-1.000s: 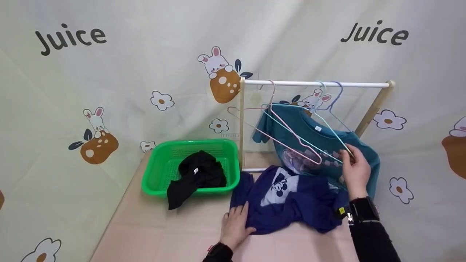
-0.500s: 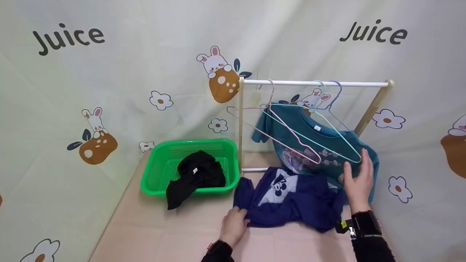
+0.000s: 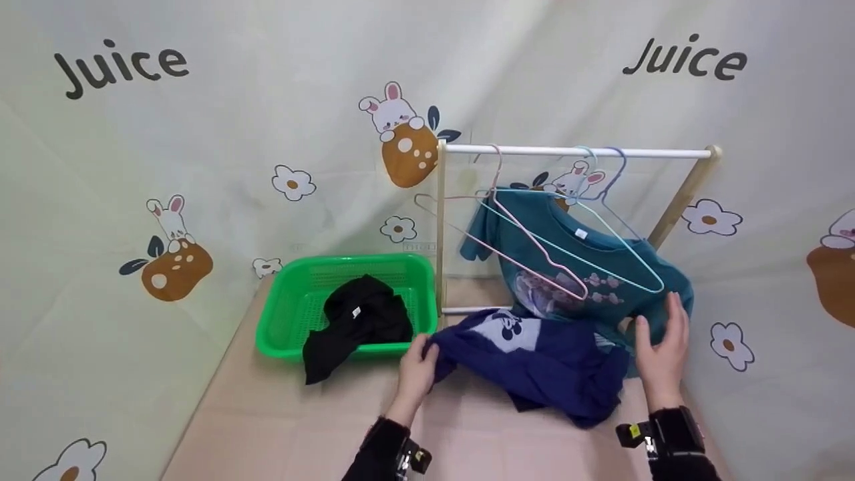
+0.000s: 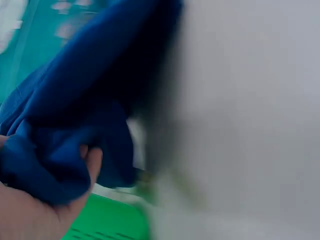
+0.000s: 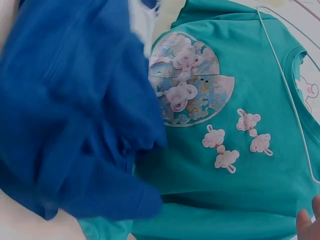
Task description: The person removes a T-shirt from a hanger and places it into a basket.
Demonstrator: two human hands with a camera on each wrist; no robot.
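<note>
My left hand (image 3: 417, 367) grips the left end of a navy blue shirt (image 3: 534, 361) with a white patch and a cartoon mouse print, lifting that end off the table. In the left wrist view the fingers (image 4: 93, 162) curl round the bunched blue cloth. My right hand (image 3: 664, 351) has its fingers spread and holds nothing, beside the lower right of a teal shirt (image 3: 574, 260) with floral decorations. The teal shirt hangs from the rack on a blue hanger (image 3: 618, 175). A mint hanger (image 3: 621, 237) and a pink hanger (image 3: 534, 237) hang in front of it.
Left of the rack (image 3: 574, 151) stands a green basket (image 3: 267, 334); a black garment (image 3: 367, 307) lies in it, partly over the front rim. A printed curtain (image 3: 287, 120) surrounds the pale pink table (image 3: 314, 427).
My right hand has let go of the mint hanger and moved slightly down. My left hand, earlier flat on the navy shirt, has taken hold of its edge and raised it.
</note>
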